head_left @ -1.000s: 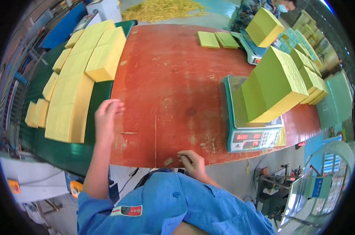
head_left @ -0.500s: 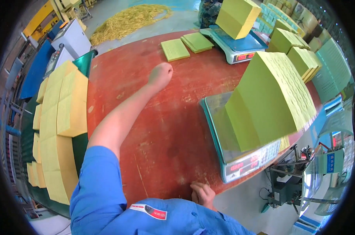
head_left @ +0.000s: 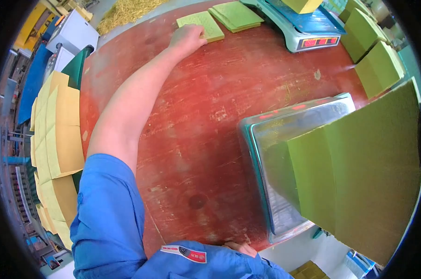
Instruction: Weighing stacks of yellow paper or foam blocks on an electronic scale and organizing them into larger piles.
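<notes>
My left arm in a blue short sleeve stretches across the red tabletop [head_left: 196, 116]. At its end my left hand [head_left: 187, 39], fingers curled, is at the near edge of a thin stack of yellow paper [head_left: 203, 22]. The hand covers that edge, so whether it grips the paper cannot be seen. Another thin stack of yellow paper [head_left: 238, 15] lies just right of it. My right hand [head_left: 242, 249] rests by the table's near edge, its fingers mostly hidden behind my shirt. Right of it, a scale [head_left: 273, 162] with a metal plate carries a tall yellow paper block [head_left: 359, 172].
A second scale [head_left: 308, 32] with a blue plate and red display stands at the far right, under another yellow block [head_left: 303, 4]. Further paper stacks [head_left: 380, 69] stand right of it. Yellow paper blocks [head_left: 64, 125] line the left side. A shredded yellow heap [head_left: 127, 16] lies beyond the table.
My left hand has moved forward from bare tabletop to the thin paper stack. The view has shifted forward, so the near scale and its tall block look larger and the far scale higher.
</notes>
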Tool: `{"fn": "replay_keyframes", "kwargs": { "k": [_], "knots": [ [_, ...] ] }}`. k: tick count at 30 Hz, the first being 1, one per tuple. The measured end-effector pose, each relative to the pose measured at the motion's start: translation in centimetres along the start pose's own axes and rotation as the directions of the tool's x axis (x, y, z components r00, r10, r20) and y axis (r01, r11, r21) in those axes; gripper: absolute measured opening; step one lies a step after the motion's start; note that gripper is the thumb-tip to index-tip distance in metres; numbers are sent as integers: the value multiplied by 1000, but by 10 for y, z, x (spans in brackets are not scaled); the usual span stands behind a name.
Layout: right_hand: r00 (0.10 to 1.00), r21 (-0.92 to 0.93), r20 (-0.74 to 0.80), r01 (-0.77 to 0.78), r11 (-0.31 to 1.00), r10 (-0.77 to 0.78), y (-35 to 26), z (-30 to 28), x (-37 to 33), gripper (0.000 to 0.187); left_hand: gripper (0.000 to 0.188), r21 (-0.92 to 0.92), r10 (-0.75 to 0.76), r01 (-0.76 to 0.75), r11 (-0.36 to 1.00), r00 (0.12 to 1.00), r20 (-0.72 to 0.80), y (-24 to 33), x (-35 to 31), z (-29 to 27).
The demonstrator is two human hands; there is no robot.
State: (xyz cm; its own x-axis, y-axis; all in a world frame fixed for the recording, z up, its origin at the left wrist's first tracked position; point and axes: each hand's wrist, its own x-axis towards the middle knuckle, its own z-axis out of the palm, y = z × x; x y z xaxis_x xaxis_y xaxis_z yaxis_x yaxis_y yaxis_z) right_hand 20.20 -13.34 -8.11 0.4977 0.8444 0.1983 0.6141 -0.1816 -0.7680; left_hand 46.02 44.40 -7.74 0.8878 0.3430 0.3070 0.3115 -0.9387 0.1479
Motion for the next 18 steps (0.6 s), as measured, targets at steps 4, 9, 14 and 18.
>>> {"fn": "replay_keyframes", "kwargs": {
  "k": [4,9,14,18],
  "knots": [
    [997,9,-61,50,999,-49,5,3,4,29,23,-69,-47,47,997,999,-3,0,-4,3],
    [996,-9,-58,66,998,-67,-3,-2,8,28,14,-78,-36,35,996,999,-10,4,-3,2],
    [996,-51,-46,68,996,-71,-11,-7,8,27,14,4,28,-28,1000,993,-112,16,-2,-4],
    [993,-89,-52,100,991,-105,-13,-5,4,26,8,9,165,-174,985,914,-371,21,-17,-44]
  ]
}}
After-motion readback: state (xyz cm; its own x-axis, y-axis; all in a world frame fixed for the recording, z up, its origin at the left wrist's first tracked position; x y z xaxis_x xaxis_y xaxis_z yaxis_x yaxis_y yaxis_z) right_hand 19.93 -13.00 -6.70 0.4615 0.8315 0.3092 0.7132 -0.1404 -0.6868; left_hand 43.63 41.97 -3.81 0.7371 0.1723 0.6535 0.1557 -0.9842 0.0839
